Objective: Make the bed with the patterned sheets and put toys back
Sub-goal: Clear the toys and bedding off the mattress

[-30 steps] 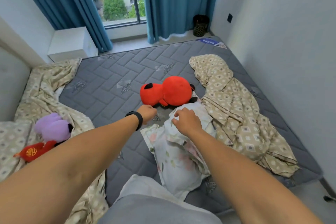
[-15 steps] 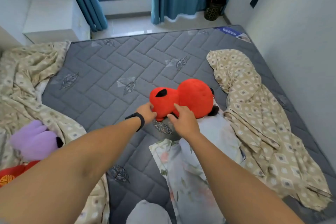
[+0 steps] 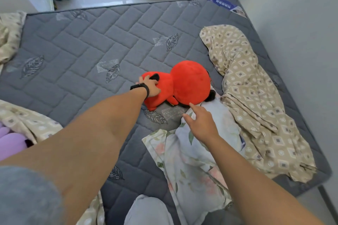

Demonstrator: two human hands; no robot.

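Left hand (image 3: 150, 86) now clamped on smaller lobe of red plush toy (image 3: 182, 83), fingers curled over top near black ear patch; 0.5 s ago only touching its edge. Right hand (image 3: 202, 124) off the toy now: fingers loose and apart, index pointing at underside of big lobe, holding nothing, hovering over floral pillow (image 3: 192, 160). 0.5 s ago was pressed against toy front. So grab went from 2 hands to 1.

Toy still down on bare grey mattress (image 3: 82, 51), mid-bed, big lobe resting partly on top end of pillow. Not lifted yet afaict.

Meaning for task: looks like clearing phase, toy coming off mattress so sheet can go on. Patterned sheet (image 3: 256, 97) bunched along right edge by wall, more patterned fabric (image 3: 27, 122) at left edge w/ purple plush (image 3: 11, 142) on it. Mattress uncovered, so bed-making barely begun.

Risk: 1-handed grip on soft lobe, toy may flop or drag pillow when pulled.
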